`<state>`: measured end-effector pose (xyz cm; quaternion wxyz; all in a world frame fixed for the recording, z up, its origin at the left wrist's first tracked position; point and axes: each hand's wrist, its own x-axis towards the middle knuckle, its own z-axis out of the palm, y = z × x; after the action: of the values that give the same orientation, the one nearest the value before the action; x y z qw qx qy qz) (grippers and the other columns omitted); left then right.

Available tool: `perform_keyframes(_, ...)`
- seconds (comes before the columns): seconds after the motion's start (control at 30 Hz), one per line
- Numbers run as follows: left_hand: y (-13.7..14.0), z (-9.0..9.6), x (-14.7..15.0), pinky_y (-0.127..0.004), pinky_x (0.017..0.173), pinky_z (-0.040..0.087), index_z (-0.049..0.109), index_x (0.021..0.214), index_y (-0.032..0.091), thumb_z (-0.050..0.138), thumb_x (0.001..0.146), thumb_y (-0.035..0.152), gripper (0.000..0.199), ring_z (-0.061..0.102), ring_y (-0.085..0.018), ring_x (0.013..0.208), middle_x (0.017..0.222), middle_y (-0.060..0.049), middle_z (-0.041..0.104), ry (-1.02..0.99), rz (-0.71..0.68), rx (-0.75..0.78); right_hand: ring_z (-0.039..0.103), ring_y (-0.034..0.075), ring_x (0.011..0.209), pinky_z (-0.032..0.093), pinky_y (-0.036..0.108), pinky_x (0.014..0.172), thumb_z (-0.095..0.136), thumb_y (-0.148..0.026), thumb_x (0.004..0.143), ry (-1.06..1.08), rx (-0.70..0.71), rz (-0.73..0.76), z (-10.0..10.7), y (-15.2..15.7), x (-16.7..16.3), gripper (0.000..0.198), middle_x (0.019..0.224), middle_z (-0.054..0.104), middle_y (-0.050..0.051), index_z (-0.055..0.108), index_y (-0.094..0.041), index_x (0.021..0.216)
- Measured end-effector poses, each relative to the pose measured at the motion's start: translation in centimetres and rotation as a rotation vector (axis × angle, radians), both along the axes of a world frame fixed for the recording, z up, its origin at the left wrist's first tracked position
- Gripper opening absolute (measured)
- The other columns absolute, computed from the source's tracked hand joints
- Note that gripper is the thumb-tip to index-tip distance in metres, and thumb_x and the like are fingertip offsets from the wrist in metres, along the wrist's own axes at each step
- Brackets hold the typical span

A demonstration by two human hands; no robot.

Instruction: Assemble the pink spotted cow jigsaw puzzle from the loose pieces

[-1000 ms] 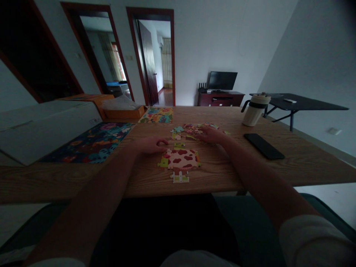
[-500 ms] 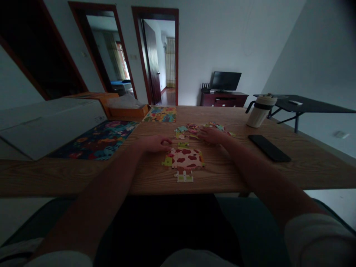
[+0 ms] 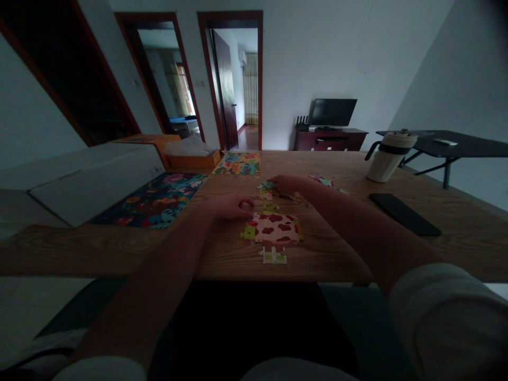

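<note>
A partly joined jigsaw puzzle [image 3: 277, 228], pink with dark red patches and green edge pieces, lies flat on the table before me. My left hand [image 3: 234, 207] rests at its upper left corner, thumb and forefinger curved apart with a gap between them. A loose green puzzle piece [image 3: 271, 208] lies just above the joined part, and a white-and-green fence piece [image 3: 273, 255] below it. Farther back, my right hand [image 3: 289, 184] reaches left over loose pieces, its fingertips at a light blue piece [image 3: 266, 185]. Its fingers are too dim and covered to read.
More loose pieces [image 3: 323, 181] lie beyond my right forearm. A black phone-like slab [image 3: 402, 213] and a cream jug [image 3: 389, 157] stand to the right. On the left are a dark picture sheet [image 3: 154, 198], a white box [image 3: 103, 180], an orange tray [image 3: 194, 160] and a bright picture sheet [image 3: 240, 163].
My right hand has moved left across the loose pieces, from the middle of the pile to the light blue piece. The left hand stays by the puzzle. The view has shifted slightly.
</note>
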<state>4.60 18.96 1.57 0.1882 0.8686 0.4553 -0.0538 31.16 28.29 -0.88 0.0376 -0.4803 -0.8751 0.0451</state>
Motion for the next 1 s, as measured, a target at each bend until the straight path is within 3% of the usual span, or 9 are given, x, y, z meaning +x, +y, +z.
perform_keyframes(0.17, 0.0, -0.1, 0.1, -0.033, 0.096, 0.045, 0.061, 0.137, 0.03, 0.059, 0.085, 0.062, 0.061, 0.063, -0.025, 0.113, 0.133, -0.006, 0.066, -0.003, 0.005, 0.009, 0.07, 0.023, 0.096, 0.046, 0.03, 0.083, 0.056, -0.023, 0.088, -0.133, 0.072, -0.066, 0.3, -0.4, 0.0, 0.031, 0.11, 0.076, 0.012, 0.078, -0.019, 0.11)
perform_keyframes(0.3, 0.0, -0.1, 0.2, -0.032, 0.095, 0.045, 0.063, 0.134, 0.028, 0.058, 0.087, 0.06, 0.057, 0.064, -0.024, 0.111, 0.131, -0.006, 0.067, -0.038, -0.031, -0.005, 0.069, 0.023, 0.091, 0.044, 0.03, 0.078, 0.046, -0.025, 0.094, -0.043, 0.245, -0.153, 2.4, -1.6, 1.1, 0.034, 0.103, 0.077, 0.013, 0.078, -0.017, 0.102)
perform_keyframes(0.47, -0.2, 0.1, 0.2, -0.032, 0.096, 0.045, 0.063, 0.134, 0.027, 0.057, 0.088, 0.057, 0.055, 0.064, -0.024, 0.111, 0.13, -0.006, 0.068, -0.049, -0.04, -0.012, 0.066, 0.02, 0.081, 0.042, 0.03, 0.073, 0.045, -0.026, 0.095, 0.041, 0.279, -0.252, 3.5, -2.7, 2.9, 0.034, 0.095, 0.076, 0.011, 0.078, -0.019, 0.098)
perform_keyframes(0.67, 0.5, -0.3, -0.2, -0.032, 0.097, 0.045, 0.061, 0.137, 0.028, 0.058, 0.087, 0.06, 0.059, 0.064, -0.024, 0.112, 0.136, -0.006, 0.065, -0.025, -0.021, 0.004, 0.067, 0.022, 0.086, 0.045, 0.031, 0.077, 0.045, -0.031, 0.096, 0.107, 0.311, -0.315, 2.8, -3.9, 5.4, 0.036, 0.1, 0.077, 0.01, 0.078, -0.02, 0.108)
perform_keyframes(0.83, 0.9, -0.6, -0.3, -0.033, 0.095, 0.045, 0.059, 0.139, 0.028, 0.058, 0.086, 0.062, 0.063, 0.063, -0.026, 0.113, 0.134, -0.008, 0.066, -0.009, -0.014, 0.027, 0.067, 0.028, 0.107, 0.046, 0.036, 0.094, 0.047, -0.033, 0.098, 0.06, 0.321, -0.427, 1.4, -4.5, 8.5, 0.038, 0.117, 0.074, 0.012, 0.075, -0.019, 0.118)
perform_keyframes(1.0, 0.7, -0.4, -0.2, -0.032, 0.092, 0.045, 0.059, 0.14, 0.027, 0.056, 0.088, 0.06, 0.062, 0.065, -0.025, 0.109, 0.124, -0.007, 0.07, 0.016, -0.009, 0.015, 0.061, 0.029, 0.12, 0.042, 0.037, 0.105, 0.058, -0.042, 0.094, 0.016, 0.182, -0.194, 0.4, -5.9, 9.6, 0.047, 0.134, 0.066, 0.013, 0.067, -0.018, 0.134)
